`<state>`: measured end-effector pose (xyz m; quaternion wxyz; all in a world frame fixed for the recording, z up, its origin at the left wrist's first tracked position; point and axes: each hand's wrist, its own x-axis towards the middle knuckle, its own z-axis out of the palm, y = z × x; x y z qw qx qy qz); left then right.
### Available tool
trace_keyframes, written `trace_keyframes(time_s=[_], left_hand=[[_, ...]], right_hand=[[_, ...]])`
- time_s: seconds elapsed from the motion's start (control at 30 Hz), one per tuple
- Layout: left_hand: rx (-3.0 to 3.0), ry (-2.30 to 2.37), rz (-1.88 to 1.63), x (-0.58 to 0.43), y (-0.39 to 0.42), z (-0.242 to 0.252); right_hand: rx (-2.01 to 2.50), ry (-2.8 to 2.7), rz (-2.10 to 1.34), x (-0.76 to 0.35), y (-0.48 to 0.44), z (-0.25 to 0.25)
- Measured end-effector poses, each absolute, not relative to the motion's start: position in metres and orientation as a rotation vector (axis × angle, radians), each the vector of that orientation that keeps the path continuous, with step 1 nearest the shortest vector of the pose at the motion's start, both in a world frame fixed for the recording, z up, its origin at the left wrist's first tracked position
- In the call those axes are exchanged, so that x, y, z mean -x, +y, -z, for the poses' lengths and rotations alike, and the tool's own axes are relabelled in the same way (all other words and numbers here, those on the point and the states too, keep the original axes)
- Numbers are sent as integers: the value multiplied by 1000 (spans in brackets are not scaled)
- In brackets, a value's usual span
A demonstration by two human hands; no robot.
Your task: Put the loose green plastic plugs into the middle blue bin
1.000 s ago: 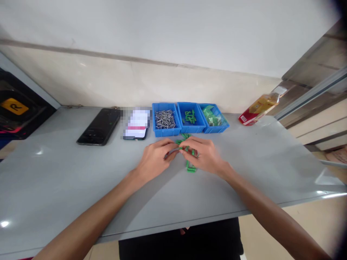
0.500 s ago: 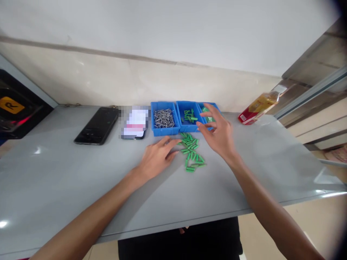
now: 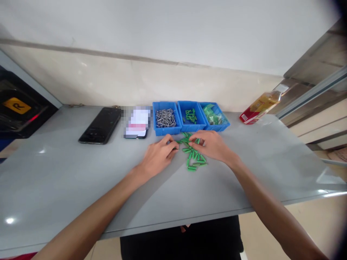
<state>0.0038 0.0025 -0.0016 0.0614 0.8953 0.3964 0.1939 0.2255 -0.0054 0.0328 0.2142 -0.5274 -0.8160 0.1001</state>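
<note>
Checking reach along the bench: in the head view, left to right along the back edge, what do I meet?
black smartphone, blurred item, blue bin of nails, blue bin of green wall plugs, blue bin of green bagged parts, red-labelled bottle

Three trays (image 3: pixel 192 129) stand in a row along the back of the desk (image 3: pixel 67 180), a smartphone (image 3: pixel 99 125) to their left, a bottle (image 3: pixel 262 105) to their right (nails (image 3: pixel 165 118) in the leftmost tray), and loose plastic wall plugs (image 3: pixel 193 156) lie just in front.

Green plastic wall anchors (image 3: pixel 196 160), silver nails (image 3: pixel 165 118), 3 bright blue bins (image 3: pixel 191 128), pale grey tabletop (image 3: pixel 67 173)
</note>
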Motion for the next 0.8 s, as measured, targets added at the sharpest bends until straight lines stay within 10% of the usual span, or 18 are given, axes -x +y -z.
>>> trace_keyframes(time_s=[0.8], left_hand=[[-2275,846,-1170,-3,-8,-13]], right_hand=[[1064,-2187,-243,-204,-20,-22]])
